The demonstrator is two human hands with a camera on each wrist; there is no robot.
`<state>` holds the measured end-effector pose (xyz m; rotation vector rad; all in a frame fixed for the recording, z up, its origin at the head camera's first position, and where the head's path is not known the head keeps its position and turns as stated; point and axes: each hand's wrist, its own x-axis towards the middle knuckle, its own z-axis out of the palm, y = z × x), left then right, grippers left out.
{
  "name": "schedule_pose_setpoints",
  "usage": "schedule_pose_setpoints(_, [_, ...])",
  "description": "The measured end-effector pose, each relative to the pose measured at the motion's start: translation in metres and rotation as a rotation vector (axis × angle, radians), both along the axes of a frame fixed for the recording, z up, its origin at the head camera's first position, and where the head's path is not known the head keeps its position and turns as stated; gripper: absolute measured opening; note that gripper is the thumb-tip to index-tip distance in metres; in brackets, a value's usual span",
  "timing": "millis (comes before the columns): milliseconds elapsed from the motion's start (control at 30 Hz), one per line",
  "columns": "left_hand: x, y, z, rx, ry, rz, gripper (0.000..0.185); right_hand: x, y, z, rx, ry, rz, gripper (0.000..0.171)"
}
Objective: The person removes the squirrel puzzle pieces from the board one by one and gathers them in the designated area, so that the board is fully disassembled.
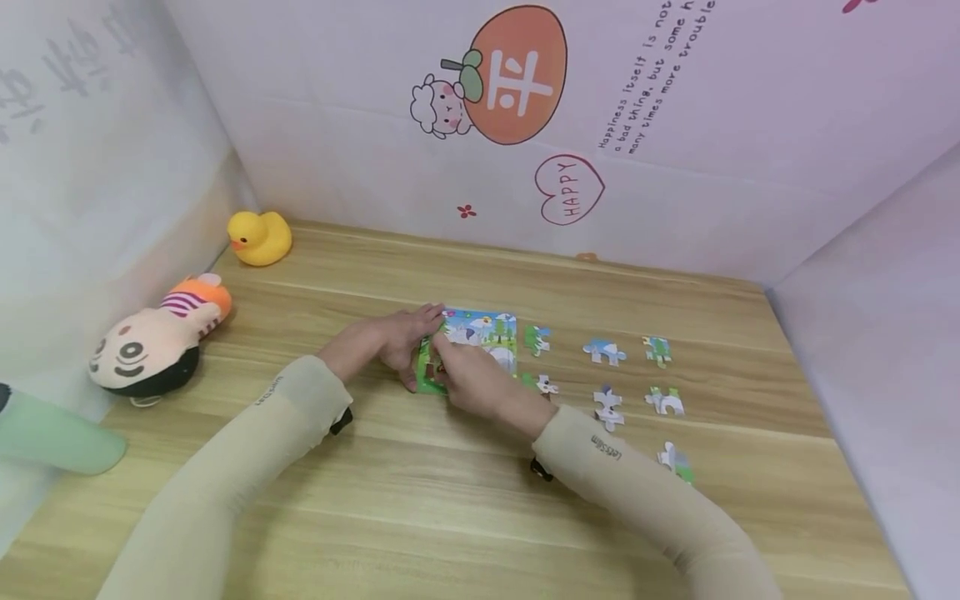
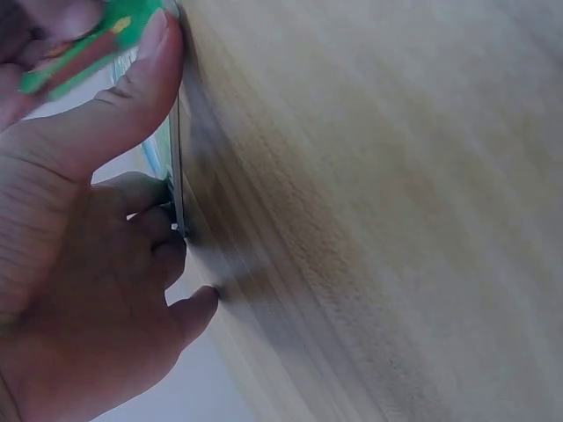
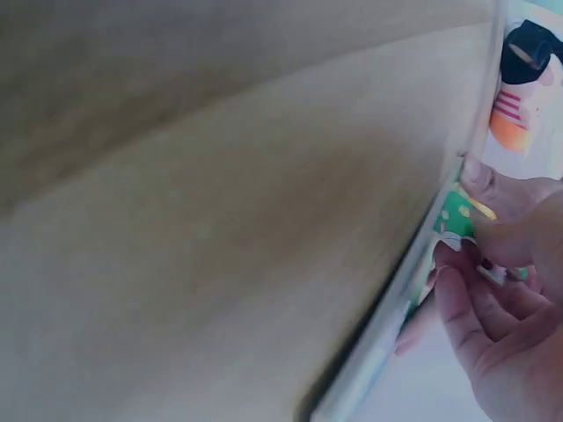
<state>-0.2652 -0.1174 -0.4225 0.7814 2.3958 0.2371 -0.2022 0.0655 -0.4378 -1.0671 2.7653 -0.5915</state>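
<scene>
A small jigsaw board (image 1: 491,333) with a green frame and a cartoon picture lies on the wooden table (image 1: 450,500). My left hand (image 1: 422,346) grips the board's left edge, thumb on the green frame (image 2: 88,48) and fingers curled at the rim. My right hand (image 1: 442,364) reaches across the board's left part, its curled fingers (image 3: 457,290) pinching a small puzzle piece against the board (image 3: 457,215). The hands hide most of that piece. Several loose pieces lie to the right, among them a green one (image 1: 537,339) and a blue one (image 1: 603,351).
A yellow rubber duck (image 1: 259,237) sits in the far left corner. A plush doll (image 1: 153,337) lies by the left wall, with a pale green object (image 1: 52,433) in front of it. Printed paper walls enclose the table on three sides.
</scene>
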Motion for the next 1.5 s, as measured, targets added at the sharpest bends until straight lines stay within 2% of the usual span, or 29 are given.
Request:
schedule_pose_setpoints(133, [0.000,-0.001,0.000,0.016,0.000,0.008,0.132,0.005,0.015,0.011,-0.090,0.063,-0.023,0.025])
schedule_pose_setpoints(233, [0.000,-0.002,0.000,0.018,0.008,0.004,0.133,0.007,0.038,0.020,-0.183,0.125,-0.006,0.021])
schedule_pose_setpoints(333, [0.001,-0.003,0.000,0.013,0.016,-0.008,0.132,0.011,0.066,0.025,-0.262,0.147,0.017,0.013])
schedule_pose_setpoints(400, [0.001,-0.004,-0.001,0.014,0.022,-0.018,0.132,0.016,0.085,0.027,-0.279,0.125,0.003,0.012])
schedule_pose_setpoints(600, [0.000,-0.004,-0.001,0.013,0.027,-0.027,0.132,0.041,0.124,0.021,-0.188,-0.005,-0.063,0.015])
schedule_pose_setpoints(833, [0.001,-0.003,0.002,0.001,0.024,-0.011,0.132,0.060,0.137,0.000,-0.097,-0.088,-0.048,0.018])
schedule_pose_setpoints(1067, [0.000,-0.003,0.001,-0.006,0.023,-0.015,0.132,0.060,0.133,-0.002,-0.037,-0.120,-0.068,0.020])
schedule_pose_setpoints(1233, [0.000,-0.003,0.001,-0.016,0.019,-0.012,0.132,0.059,0.130,-0.001,0.009,-0.108,-0.068,0.012])
schedule_pose_setpoints(1500, [0.002,0.000,0.002,-0.057,0.038,-0.005,0.130,0.058,0.128,-0.002,0.049,-0.088,-0.074,0.012])
